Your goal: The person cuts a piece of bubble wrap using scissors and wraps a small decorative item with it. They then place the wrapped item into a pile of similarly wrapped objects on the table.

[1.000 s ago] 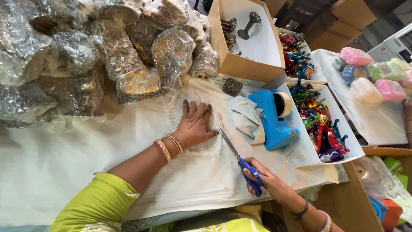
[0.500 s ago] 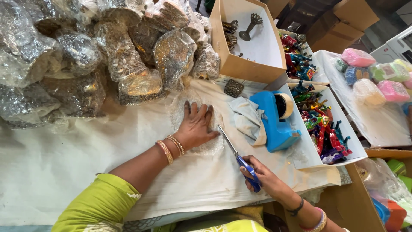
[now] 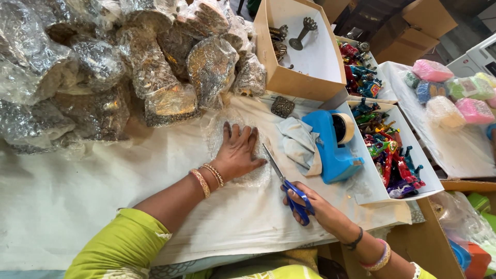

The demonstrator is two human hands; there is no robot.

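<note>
The left hand (image 3: 238, 153) lies open, pressing the bubble wrap (image 3: 232, 135) flat on the counter (image 3: 77, 196), while the right hand (image 3: 316, 207) grips blue scissors (image 3: 285, 181) whose blades sit at the sheet's right edge, the cut seemingly barely begun.

White-covered table (image 3: 77, 206), bubble wrap (image 3: 227, 137), tape dispenser (image 3: 328, 150), cardboard box (image 3: 289, 77)

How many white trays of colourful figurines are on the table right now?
2: the near tray sits right of the blue tape dispenser; the far tray lies behind the brown box. Others may be out of view.
</note>
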